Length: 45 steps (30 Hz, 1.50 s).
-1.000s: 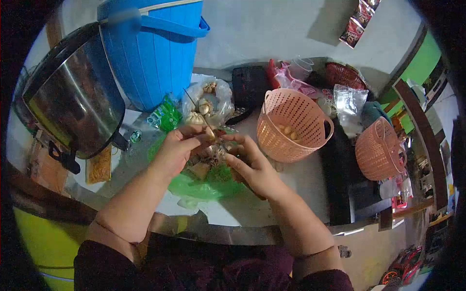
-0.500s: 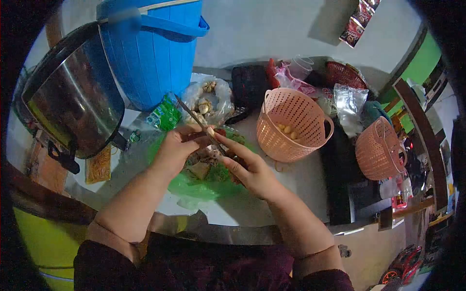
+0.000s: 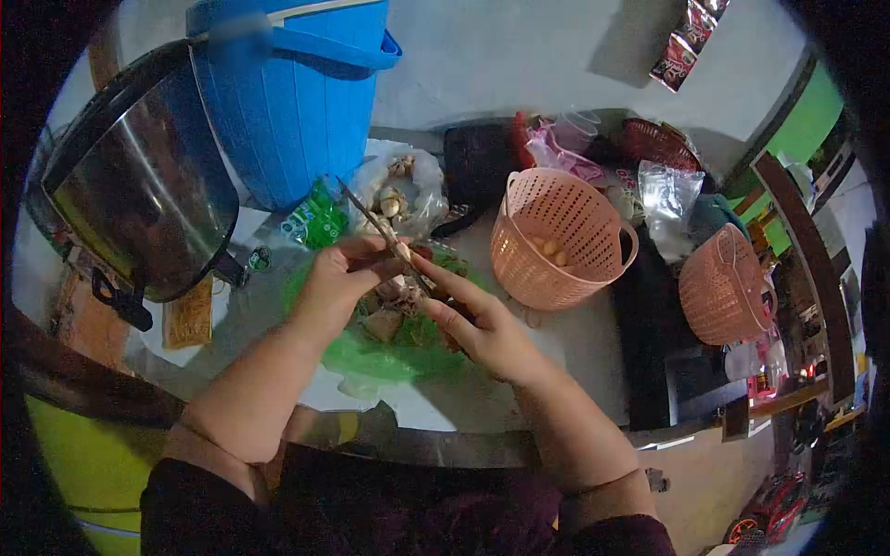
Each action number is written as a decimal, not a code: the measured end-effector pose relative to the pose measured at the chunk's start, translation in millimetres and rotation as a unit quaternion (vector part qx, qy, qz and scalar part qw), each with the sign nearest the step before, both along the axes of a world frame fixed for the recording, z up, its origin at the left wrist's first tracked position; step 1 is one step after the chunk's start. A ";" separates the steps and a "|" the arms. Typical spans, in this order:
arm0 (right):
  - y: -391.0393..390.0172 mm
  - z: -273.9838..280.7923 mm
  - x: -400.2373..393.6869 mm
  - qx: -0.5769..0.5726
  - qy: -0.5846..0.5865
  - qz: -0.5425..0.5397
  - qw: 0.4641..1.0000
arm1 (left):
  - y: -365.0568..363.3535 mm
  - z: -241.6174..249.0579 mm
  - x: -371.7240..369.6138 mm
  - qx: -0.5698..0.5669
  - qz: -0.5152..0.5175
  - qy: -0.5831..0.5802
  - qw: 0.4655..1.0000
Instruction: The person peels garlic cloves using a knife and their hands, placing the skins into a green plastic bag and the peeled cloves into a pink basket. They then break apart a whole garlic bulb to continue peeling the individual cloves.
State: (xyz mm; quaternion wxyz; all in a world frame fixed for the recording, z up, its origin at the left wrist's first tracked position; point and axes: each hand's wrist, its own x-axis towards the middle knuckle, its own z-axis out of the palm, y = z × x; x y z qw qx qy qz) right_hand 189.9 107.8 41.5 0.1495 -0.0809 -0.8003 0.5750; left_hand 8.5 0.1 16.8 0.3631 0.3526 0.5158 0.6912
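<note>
My right hand (image 3: 487, 329) is closed around a knife (image 3: 366, 211), whose blade points up and to the left. My left hand (image 3: 338, 283) pinches a small pale garlic clove (image 3: 402, 250) against the blade, partly hidden by the fingers. Under both hands a green plastic bag (image 3: 348, 357) lies spread out, with garlic skins and scraps (image 3: 385, 320) on it. Just beyond them, whole garlic bulbs (image 3: 393, 201) sit in a clear plastic bag (image 3: 428, 188). To the right stands a pink basket (image 3: 530, 280) with several peeled cloves (image 3: 553, 250) at its bottom.
A tall blue bucket (image 3: 287, 120) and a large dark-lidded pot (image 3: 148, 185) stand at the left. Near them lie a green packet (image 3: 318, 218) and a yellowish packet (image 3: 188, 315). A second pink basket (image 3: 723, 292) and a silver pouch (image 3: 669, 199) are at the right.
Both hands stay in nearly the same place, with the knife and clove still held. The blade has shifted very slightly.
</note>
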 end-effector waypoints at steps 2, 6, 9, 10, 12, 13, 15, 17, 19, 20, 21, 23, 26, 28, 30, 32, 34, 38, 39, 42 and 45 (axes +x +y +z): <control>0.1 -0.3 0.4 -0.007 -0.006 0.000 1.000 | 0.3 -3.6 -0.1 0.037 0.003 -0.012 0.999; -0.3 -0.9 0.6 -0.003 -0.008 -0.002 1.000 | 2.9 -13.1 -5.0 0.067 -0.003 -0.002 0.998; 0.1 -0.5 0.0 0.017 0.001 -0.002 1.000 | 3.3 -14.7 -4.8 0.049 0.015 -0.041 0.998; 0.3 -1.6 -0.5 0.023 0.008 -0.002 1.000 | 3.0 -13.3 -4.2 0.034 0.019 -0.025 0.999; 1.6 -6.9 -2.3 0.037 0.028 -0.002 0.999 | 1.9 -8.1 -1.9 0.004 0.028 0.007 1.000; 1.2 -6.8 -2.0 0.034 0.028 -0.003 0.999 | 1.9 -6.9 -0.9 0.008 0.026 0.001 1.000; 0.2 -6.5 -1.4 0.029 0.027 -0.005 0.999 | 2.2 -4.7 1.0 0.015 0.021 -0.010 1.000; 0.5 -6.1 -0.8 0.033 0.019 -0.006 0.999 | 0.2 2.8 4.3 0.016 0.019 0.000 1.000; 0.6 -7.4 -0.7 0.037 0.023 -0.006 0.999 | -0.5 4.6 4.5 0.021 0.012 0.007 1.000; 0.7 -7.4 -0.8 0.036 0.024 -0.004 0.999 | -0.5 3.9 3.1 0.024 0.005 0.008 1.000; 0.8 -7.5 -0.9 0.034 0.025 -0.003 0.999 | -0.6 2.7 1.6 0.028 -0.001 0.009 1.000; 0.9 -5.9 -1.1 0.027 0.018 0.000 0.999 | 1.8 -9.1 -2.2 0.044 0.010 -0.010 0.999; 0.4 -4.2 -0.8 0.023 0.012 -0.002 1.000 | 2.5 -16.3 -6.0 0.057 0.010 0.006 0.998; 0.2 -2.8 -0.2 0.024 0.008 -0.003 1.000 | 1.5 -10.3 -3.6 0.054 0.003 0.012 0.998; 0.2 -3.9 -0.5 0.032 0.016 -0.006 0.999 | -1.5 0.1 1.5 0.045 -0.005 -0.001 0.999; -0.5 -6.0 -1.6 0.035 0.027 -0.010 0.999 | -0.4 -4.9 -1.0 0.054 -0.007 -0.023 0.998; -2.9 -1.3 -0.6 0.014 0.017 -0.015 1.000 | 0.9 -7.2 -1.5 0.022 0.016 -0.010 1.000; -3.4 -0.7 -1.5 0.023 0.016 -0.021 0.999 | 0.4 -6.6 -1.1 0.021 0.022 -0.020 0.999; -3.0 -1.7 -1.8 0.032 0.020 -0.022 0.999 | 0.1 -4.1 0.4 0.010 0.027 -0.020 0.999; -2.8 -2.8 -1.5 0.058 0.029 -0.028 0.998 | 0.3 -4.1 3.3 0.003 0.045 -0.026 0.999; -4.4 -1.5 -1.4 0.072 0.042 -0.035 0.996 | 0.2 -6.8 1.6 0.008 0.043 -0.029 0.999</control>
